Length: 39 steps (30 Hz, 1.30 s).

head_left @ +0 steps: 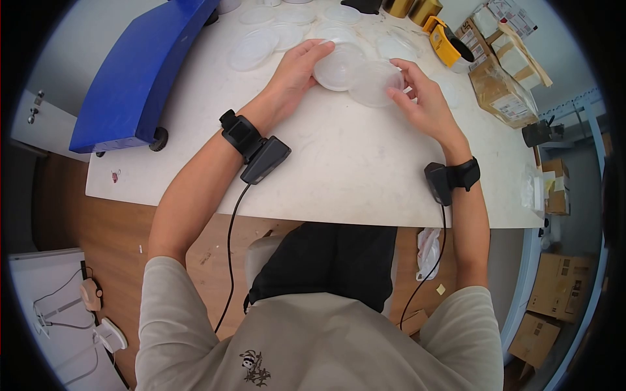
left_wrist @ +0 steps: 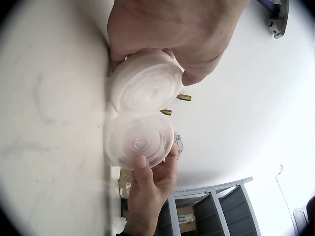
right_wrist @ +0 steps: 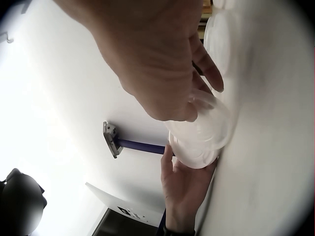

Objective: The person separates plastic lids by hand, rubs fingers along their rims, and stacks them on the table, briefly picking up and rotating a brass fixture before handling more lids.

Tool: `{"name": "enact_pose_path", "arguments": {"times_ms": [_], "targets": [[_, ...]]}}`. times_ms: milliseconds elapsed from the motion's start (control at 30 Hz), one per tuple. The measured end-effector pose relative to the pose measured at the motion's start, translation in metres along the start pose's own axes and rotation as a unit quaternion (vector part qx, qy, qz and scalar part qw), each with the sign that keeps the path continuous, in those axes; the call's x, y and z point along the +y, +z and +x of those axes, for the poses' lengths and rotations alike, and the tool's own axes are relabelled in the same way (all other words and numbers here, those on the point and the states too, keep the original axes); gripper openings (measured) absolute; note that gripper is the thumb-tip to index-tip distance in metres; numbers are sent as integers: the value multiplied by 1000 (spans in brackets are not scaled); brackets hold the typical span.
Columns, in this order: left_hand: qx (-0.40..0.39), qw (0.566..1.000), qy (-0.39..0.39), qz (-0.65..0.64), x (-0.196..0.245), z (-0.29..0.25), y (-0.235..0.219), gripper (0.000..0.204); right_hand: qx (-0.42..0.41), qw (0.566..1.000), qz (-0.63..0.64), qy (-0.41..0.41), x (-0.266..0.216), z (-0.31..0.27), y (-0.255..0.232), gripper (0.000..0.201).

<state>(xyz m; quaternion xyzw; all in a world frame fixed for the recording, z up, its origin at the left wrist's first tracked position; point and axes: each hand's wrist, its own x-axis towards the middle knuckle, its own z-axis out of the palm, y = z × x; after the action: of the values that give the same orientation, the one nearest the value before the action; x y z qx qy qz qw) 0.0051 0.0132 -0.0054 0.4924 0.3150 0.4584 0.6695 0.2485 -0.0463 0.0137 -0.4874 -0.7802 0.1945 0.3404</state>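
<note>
Two round translucent plastic discs are held above the white table. The left hand (head_left: 295, 73) grips one disc (head_left: 336, 67) by its edge, thumb on top. The right hand (head_left: 427, 107) pinches the other disc (head_left: 372, 88) between thumb and fingers. In the head view the two discs overlap where they meet. The left wrist view shows the left hand's disc (left_wrist: 145, 91) above, and the right hand's disc (left_wrist: 138, 142) with a small raised ring at its centre. In the right wrist view the right hand (right_wrist: 152, 64) partly covers its disc (right_wrist: 204, 120).
More translucent discs (head_left: 253, 51) lie at the back of the white table (head_left: 313, 176). A blue stand (head_left: 140, 78) is at the left. A yellow tape dispenser (head_left: 447, 44), gold cylinders (head_left: 425, 12) and cardboard boxes (head_left: 502, 91) stand at the back right.
</note>
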Motion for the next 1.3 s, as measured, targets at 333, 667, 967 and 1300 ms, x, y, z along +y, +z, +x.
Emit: {"name": "enact_pose_path", "arguments": {"times_ms": [333, 667, 967, 1300], "targets": [[-87, 996, -12, 32, -1, -2, 5, 34, 35, 997, 33, -66, -1, 4, 6, 33], [-123, 992, -35, 16, 0, -4, 6, 40, 117, 991, 7, -66, -7, 5, 12, 25], [-124, 991, -36, 26, -3, -6, 9, 43, 147, 988, -13, -45, -4, 5, 17, 21], [-129, 990, -36, 30, -3, -6, 8, 41, 145, 989, 6, -14, -3, 5, 19, 21]]}}
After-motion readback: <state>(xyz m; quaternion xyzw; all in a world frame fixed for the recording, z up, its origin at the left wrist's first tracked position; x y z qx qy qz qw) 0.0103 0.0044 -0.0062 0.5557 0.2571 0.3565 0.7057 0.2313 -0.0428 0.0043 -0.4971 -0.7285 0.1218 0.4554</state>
